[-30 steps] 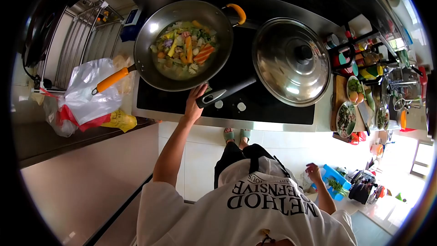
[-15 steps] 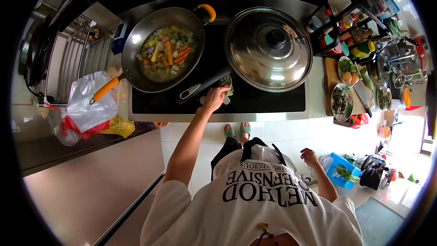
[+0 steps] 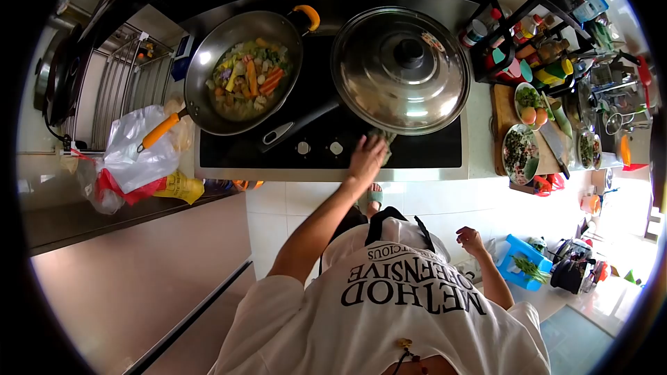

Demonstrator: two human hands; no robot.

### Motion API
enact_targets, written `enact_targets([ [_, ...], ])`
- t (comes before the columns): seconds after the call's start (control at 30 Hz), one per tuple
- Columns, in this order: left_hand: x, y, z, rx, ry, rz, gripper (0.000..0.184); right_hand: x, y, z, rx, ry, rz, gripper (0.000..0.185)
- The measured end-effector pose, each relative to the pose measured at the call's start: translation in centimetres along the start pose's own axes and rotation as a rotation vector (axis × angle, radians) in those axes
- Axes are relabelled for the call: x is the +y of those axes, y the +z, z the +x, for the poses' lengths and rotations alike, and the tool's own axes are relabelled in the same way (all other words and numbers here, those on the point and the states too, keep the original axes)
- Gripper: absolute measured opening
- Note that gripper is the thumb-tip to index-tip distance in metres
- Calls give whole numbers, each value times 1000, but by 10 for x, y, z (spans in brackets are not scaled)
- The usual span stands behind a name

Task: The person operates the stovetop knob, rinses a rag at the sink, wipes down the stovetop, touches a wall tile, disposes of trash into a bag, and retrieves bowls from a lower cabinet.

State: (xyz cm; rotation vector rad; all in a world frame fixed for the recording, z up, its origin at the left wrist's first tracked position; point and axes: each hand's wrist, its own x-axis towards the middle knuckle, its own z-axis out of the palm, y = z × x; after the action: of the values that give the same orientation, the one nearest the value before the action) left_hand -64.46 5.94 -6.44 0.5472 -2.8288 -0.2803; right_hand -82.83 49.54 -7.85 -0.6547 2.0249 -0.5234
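Observation:
My left hand (image 3: 368, 158) is pressing a greenish cloth (image 3: 386, 142) onto the black glass hob (image 3: 424, 155), close to its front edge. The cloth is partly hidden under my fingers. Just beyond it sits a pan under a steel lid (image 3: 389, 90), its black handle (image 3: 300, 128) pointing to the left. A wok (image 3: 201, 101) of chopped vegetables in some liquid (image 3: 246, 83) stands on the hob's left side. Off to the right of my body, my right hand (image 3: 471, 239) hangs in the air with loosely bent fingers, nothing in it.
On the right counter lies a cutting board (image 3: 501, 104) with a knife (image 3: 554, 142) and plates of chopped food. A spice rack (image 3: 517, 45) stands behind it. Plastic bags (image 3: 142, 149) lie left of the hob. Control knobs (image 3: 303, 147) line its front; a blue basket (image 3: 511, 257) is lower right.
My left hand has slid the cloth rightward along the hob, from beside the black handle to in front of the lidded pan, uncovering the knobs. My right hand has hardly moved.

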Motion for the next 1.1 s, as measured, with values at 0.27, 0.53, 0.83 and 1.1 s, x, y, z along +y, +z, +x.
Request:
enact_targets([
  [0.27, -153, -34, -2, 47, -801, -79, 23, 6, -7, -5, -29, 158, 54, 20],
  [0.53, -184, -67, -108, 73, -721, 80, 19, 23, -2, 20, -42, 17, -55, 18],
  [0.83, -271, -118, -193, 574, -1244, -856, 29, 4, 0, 28, 1, 14, -30, 18],
  [1.1, -366, -188, -250, 928, -819, -576, 18, -10, 62, 11, -59, 194, -22, 18],
])
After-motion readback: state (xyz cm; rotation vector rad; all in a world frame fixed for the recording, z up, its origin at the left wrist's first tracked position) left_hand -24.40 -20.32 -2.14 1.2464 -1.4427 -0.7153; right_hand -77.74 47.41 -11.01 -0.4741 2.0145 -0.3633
